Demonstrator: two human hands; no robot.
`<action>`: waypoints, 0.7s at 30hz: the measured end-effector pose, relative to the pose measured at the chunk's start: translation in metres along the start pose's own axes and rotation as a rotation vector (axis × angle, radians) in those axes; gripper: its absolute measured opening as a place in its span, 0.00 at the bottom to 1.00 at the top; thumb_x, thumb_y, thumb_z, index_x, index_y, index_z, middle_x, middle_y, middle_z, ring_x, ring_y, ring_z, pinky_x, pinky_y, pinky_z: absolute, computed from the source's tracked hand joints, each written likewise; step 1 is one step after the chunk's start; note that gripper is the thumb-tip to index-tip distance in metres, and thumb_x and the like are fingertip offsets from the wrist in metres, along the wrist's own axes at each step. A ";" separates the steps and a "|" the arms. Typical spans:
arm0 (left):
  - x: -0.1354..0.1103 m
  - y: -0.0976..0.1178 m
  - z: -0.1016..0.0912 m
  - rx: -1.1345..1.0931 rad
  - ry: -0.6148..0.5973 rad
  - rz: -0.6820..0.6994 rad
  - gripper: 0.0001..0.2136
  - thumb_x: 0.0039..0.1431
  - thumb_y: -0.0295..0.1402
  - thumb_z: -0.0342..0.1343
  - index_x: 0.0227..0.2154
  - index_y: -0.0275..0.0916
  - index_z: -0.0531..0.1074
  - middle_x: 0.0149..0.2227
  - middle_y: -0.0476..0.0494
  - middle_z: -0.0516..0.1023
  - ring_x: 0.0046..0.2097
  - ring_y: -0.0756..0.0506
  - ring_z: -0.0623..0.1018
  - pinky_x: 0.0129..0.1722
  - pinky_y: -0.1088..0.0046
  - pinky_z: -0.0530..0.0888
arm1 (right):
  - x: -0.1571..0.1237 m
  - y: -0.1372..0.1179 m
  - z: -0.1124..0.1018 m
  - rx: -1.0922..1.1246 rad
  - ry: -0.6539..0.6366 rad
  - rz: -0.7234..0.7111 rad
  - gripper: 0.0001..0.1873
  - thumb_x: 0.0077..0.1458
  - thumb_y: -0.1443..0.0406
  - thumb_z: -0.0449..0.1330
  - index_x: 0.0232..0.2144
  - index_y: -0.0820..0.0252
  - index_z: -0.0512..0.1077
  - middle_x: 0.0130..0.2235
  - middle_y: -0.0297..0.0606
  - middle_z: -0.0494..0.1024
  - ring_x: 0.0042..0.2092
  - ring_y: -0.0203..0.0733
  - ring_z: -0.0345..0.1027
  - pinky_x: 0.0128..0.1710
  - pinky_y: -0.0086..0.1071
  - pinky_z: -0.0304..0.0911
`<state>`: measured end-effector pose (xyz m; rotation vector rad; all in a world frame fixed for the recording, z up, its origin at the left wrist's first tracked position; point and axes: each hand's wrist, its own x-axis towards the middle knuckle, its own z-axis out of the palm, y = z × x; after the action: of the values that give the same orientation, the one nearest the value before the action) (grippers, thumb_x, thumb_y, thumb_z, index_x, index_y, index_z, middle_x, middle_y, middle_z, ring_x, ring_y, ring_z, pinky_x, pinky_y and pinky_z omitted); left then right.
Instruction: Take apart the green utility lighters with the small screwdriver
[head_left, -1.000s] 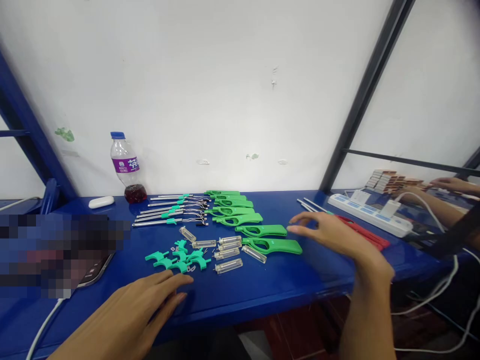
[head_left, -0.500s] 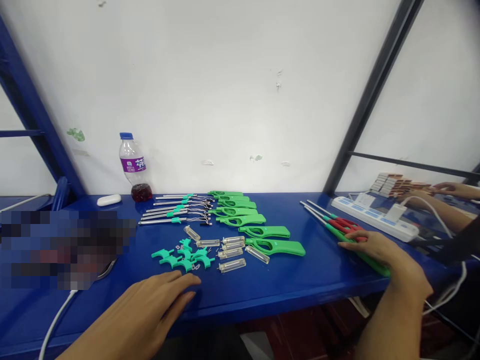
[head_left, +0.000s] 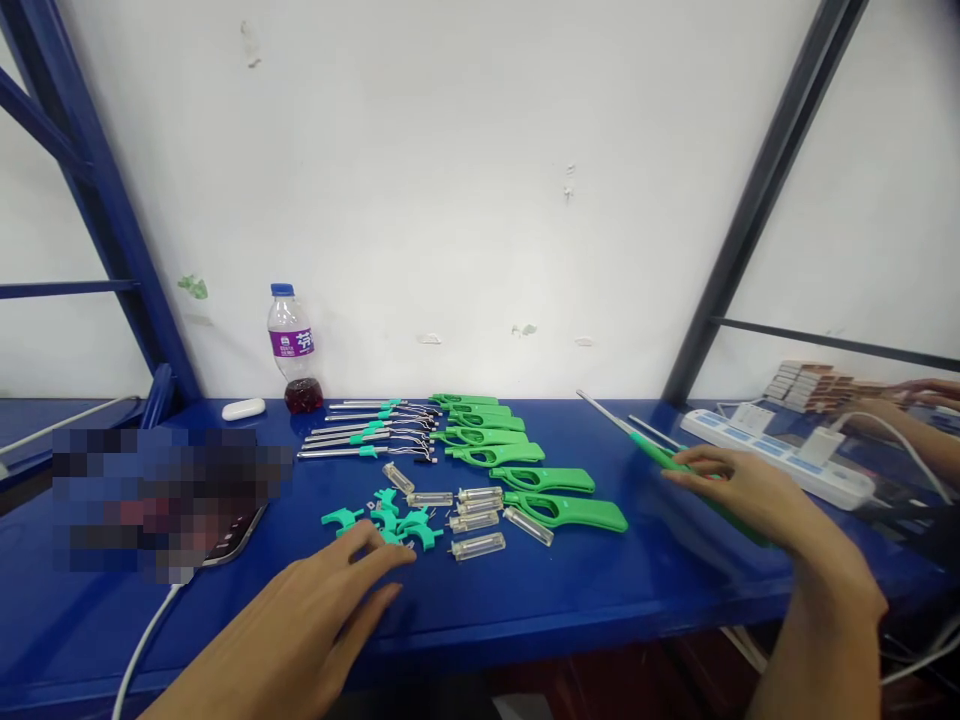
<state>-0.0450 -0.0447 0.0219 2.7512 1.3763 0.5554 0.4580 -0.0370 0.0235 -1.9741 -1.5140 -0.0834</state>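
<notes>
At the right, my right hand (head_left: 765, 500) grips a green long-necked lighter (head_left: 646, 450), its metal tube pointing up and to the left. Behind it shows the metal tube of another lighter (head_left: 654, 431); my hand and the green lighter hide its body. My left hand (head_left: 315, 600) hovers at the front with fingers apart, holding nothing, close to several teal trigger pieces (head_left: 424, 537). Right of these lie several clear fuel tanks (head_left: 478, 546). Green handle shells (head_left: 581, 512) form a column in the middle. Metal tubes with teal parts and wires (head_left: 337, 454) lie left of them.
A bottle of dark drink (head_left: 303, 393) and a white case (head_left: 244, 409) stand at the back left. Nearer is a phone (head_left: 238, 540) on a white cable, partly blurred. A power strip (head_left: 787, 460) lies at the right; beyond it are another person's hands (head_left: 926, 390) and stacked pieces (head_left: 802, 388).
My right hand has raised the green lighter's tube end, tilting it away from the red lighter beside it. My left hand stays near the triggers. The view has shifted slightly.
</notes>
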 end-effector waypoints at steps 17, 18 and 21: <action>0.008 0.020 0.019 0.246 0.324 0.359 0.16 0.75 0.37 0.46 0.60 0.49 0.71 0.49 0.46 0.84 0.45 0.40 0.85 0.43 0.67 0.81 | -0.095 -0.232 0.010 0.416 -0.515 -0.537 0.15 0.53 0.65 0.75 0.42 0.44 0.81 0.43 0.29 0.81 0.44 0.41 0.73 0.46 0.33 0.62; 0.008 0.017 0.019 0.223 0.303 0.310 0.17 0.74 0.37 0.47 0.61 0.49 0.71 0.50 0.46 0.84 0.46 0.40 0.85 0.42 0.67 0.82 | -0.092 -0.229 0.007 0.488 -0.490 -0.507 0.15 0.53 0.63 0.75 0.43 0.43 0.81 0.42 0.29 0.80 0.42 0.39 0.71 0.43 0.31 0.62; 0.007 0.011 0.018 0.180 0.164 0.106 0.20 0.70 0.35 0.51 0.62 0.48 0.72 0.54 0.42 0.82 0.46 0.37 0.86 0.39 0.65 0.84 | -0.078 -0.220 0.001 0.911 -0.443 -0.411 0.12 0.58 0.51 0.71 0.39 0.48 0.81 0.34 0.30 0.73 0.27 0.32 0.57 0.26 0.28 0.53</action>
<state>-0.0272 -0.0428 0.0094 2.9966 1.3817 0.7107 0.2370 -0.0739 0.0878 -0.9720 -1.7635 0.7791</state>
